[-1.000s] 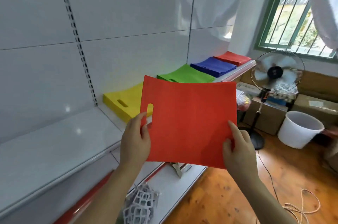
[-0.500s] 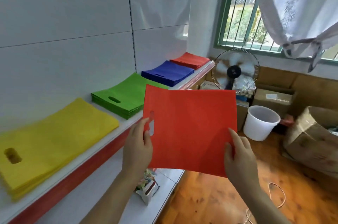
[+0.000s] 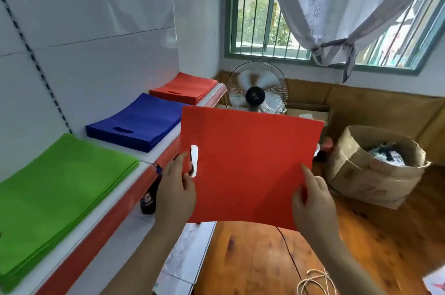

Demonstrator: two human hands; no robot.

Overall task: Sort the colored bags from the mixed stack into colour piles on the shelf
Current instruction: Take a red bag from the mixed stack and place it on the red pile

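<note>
Two hands carry one red bag (image 3: 250, 164) in the air, flat side toward me, beside the front edge of the shelf (image 3: 154, 157). Since a second ago I have moved along the shelf: the yellow pile has slid out of view behind me, the green pile (image 3: 60, 188) now lies at my left, the blue pile (image 3: 137, 121) comes next, and the red pile (image 3: 185, 87) at the shelf's far end is much nearer. I judge that this bag is bound for that red pile and that the carry is nearly over, with only the laying-down left.

My left hand (image 3: 175, 188) pinches the bag's left edge just beside the cut-out handle slot, thumb in front and fingers curled behind. My right hand (image 3: 313, 201) pinches the lower right corner the same way, thumb lying on the front face. Both grips are closed on the bag, holding it stretched flat between them, clear of the shelf and well apart from the red pile.
</note>
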